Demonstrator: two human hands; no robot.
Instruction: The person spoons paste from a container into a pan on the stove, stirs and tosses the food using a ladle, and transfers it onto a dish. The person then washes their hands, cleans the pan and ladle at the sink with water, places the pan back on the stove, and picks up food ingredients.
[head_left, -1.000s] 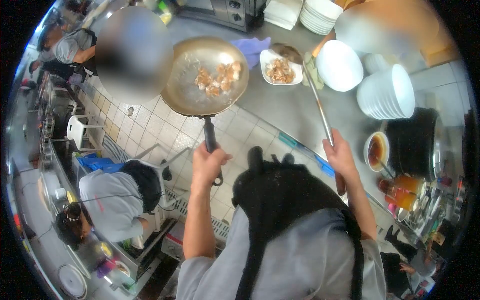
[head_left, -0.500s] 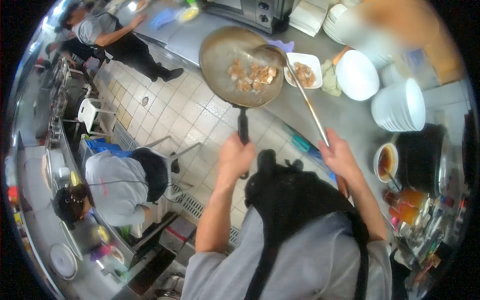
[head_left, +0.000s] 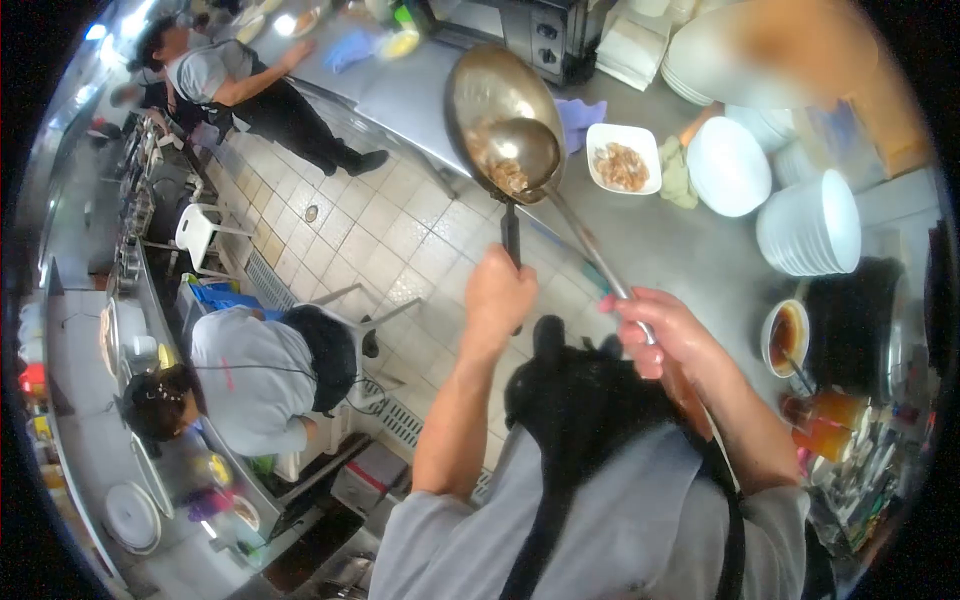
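Note:
My left hand point(head_left: 500, 293) is closed round the black handle of a wok point(head_left: 490, 85), which is held tilted up in front of me. My right hand point(head_left: 665, 330) grips the long metal handle of a ladle point(head_left: 527, 143). The ladle's bowl lies inside the lower part of the wok. Brown and pale cooked pieces point(head_left: 510, 178) gather at the bowl, towards the handle side. To the right of the wok, a square white bowl point(head_left: 650, 138) on the counter holds similar pieces point(head_left: 620, 167).
Stacked white bowls point(head_left: 812, 225), a folded cloth point(head_left: 678, 175) and a bowl of brown sauce point(head_left: 790, 338) stand along the right counter point(head_left: 700, 250). One co-worker point(head_left: 250, 365) bends at the left counter; another person point(head_left: 260, 90) stands farther back. A white chair point(head_left: 205, 238) is on the tiled floor.
The wok has tipped up, and its pieces have slid towards the handle side. My right hand has brought the ladle's bowl lower and left inside the wok. The view has shifted slightly.

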